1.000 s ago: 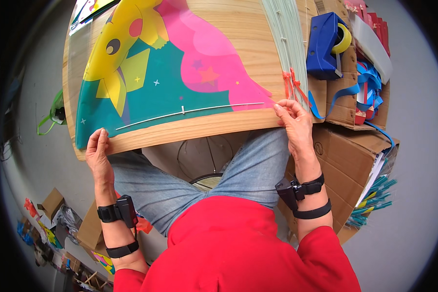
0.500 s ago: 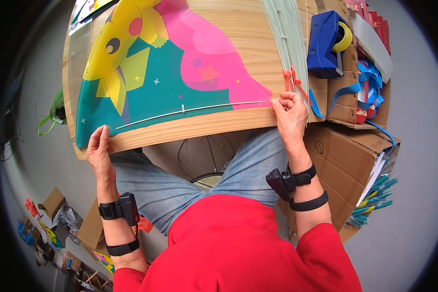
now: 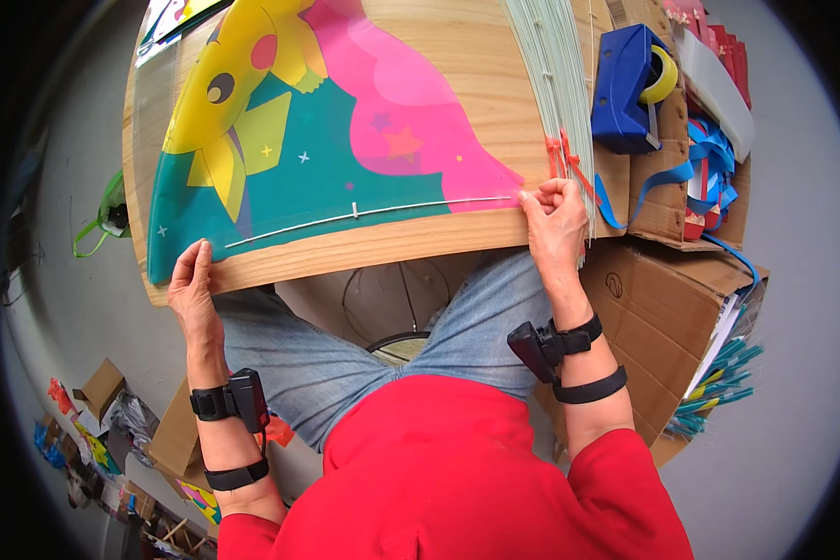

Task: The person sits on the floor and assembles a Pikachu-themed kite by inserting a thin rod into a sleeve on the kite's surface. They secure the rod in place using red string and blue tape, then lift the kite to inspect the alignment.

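A glossy printed plastic sheet [image 3: 317, 140], teal and pink with a yellow cartoon figure, lies on the wooden tabletop. Along its near edge rests a thin white rod [image 3: 289, 225] with a small white piece at its middle. My left hand [image 3: 192, 285] is closed at the sheet's near left edge, thumb and fingertips pinched on it beside the rod's left end. At the opposite end, my right hand [image 3: 555, 219] pinches the sheet's right corner, close to the rod's other tip. Whether the right fingers also touch the rod, I cannot tell.
A bundle of pale thin rods [image 3: 553, 75] with red ties lies right of the sheet. Beyond it stand a blue tape dispenser [image 3: 618, 89] and an open cardboard box [image 3: 663, 182] with blue ribbon. Another carton [image 3: 653, 317] sits lower right; a green bag [image 3: 112, 210] is left.
The sheet and rod have shifted very slightly in the picture, along with the tabletop. Both hands keep their pinch at the same places.
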The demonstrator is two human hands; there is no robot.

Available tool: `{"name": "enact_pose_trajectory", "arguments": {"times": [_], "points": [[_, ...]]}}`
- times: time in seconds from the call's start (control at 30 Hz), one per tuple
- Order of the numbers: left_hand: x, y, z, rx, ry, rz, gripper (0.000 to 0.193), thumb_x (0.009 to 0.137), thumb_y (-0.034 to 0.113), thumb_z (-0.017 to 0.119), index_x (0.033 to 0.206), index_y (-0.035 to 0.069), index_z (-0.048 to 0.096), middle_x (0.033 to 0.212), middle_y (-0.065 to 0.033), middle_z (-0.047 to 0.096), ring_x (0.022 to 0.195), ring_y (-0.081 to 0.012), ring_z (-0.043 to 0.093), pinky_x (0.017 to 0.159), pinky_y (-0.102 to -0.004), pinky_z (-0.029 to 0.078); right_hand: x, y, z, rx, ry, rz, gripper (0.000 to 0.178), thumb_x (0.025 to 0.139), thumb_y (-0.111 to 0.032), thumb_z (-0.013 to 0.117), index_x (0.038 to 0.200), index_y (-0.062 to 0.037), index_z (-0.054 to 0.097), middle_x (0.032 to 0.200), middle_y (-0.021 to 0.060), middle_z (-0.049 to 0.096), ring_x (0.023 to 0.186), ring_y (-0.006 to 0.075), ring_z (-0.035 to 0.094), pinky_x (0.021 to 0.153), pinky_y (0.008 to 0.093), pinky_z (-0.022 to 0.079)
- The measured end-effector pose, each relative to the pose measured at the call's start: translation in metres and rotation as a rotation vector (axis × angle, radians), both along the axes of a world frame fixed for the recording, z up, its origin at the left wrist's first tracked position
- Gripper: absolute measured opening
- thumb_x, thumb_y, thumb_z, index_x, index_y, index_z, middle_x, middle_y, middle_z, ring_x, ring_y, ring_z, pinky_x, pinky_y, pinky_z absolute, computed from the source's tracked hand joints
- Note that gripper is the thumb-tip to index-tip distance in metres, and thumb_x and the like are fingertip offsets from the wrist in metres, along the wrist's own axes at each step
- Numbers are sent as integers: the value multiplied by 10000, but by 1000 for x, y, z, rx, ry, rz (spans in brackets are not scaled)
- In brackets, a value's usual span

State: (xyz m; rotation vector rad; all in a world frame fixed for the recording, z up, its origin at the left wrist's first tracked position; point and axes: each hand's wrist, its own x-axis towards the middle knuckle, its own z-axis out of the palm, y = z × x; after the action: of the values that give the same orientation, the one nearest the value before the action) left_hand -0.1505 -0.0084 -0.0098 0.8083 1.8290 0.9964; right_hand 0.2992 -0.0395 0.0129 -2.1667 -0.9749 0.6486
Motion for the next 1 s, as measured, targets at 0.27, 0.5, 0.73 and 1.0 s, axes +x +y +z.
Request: {"name": "enact_pose_trajectory", "arguments": {"times": [0.27, 0.5, 0.73, 1.0], "points": [[5, 1, 2, 3, 8, -9, 190, 925, 231, 761, 1072, 111, 758, 951, 76, 686, 824, -8, 551, 664, -178, 379, 1, -3, -5, -16, -45, 1, 285, 797, -29, 800, 944, -8, 557, 823, 75, 634, 709, 142, 637, 670, 295, 531], [2, 0, 2, -18, -14, -18, 192, 925, 233, 762, 1074, 113, 756, 960, 76, 683, 843, -10, 551, 681, -179, 378, 0, -1, -6, 5, -83, 21, 285, 800, -30, 798, 936, -15, 548, 826, 84, 634, 717, 164, 651, 683, 317, 531], [0, 1, 1, -15, -18, -14, 190, 925, 228, 761, 1074, 111, 754, 977, 70, 687, 866, -16, 557, 702, -182, 388, -1, 0, -7, -6, -84, 18, 293, 794, -26, 800, 933, -19, 542, 818, 93, 648, 715, 186, 664, 688, 335, 532], [0, 0, 0, -12, -24, -17, 187, 927, 222, 759, 1075, 107, 752, 982, 66, 688, 877, -20, 563, 721, -181, 391, -4, -1, -6, -5, -134, 31, 295, 803, -49, 798, 935, -28, 535, 785, 117, 681, 717, 238, 696, 690, 370, 532]]}}
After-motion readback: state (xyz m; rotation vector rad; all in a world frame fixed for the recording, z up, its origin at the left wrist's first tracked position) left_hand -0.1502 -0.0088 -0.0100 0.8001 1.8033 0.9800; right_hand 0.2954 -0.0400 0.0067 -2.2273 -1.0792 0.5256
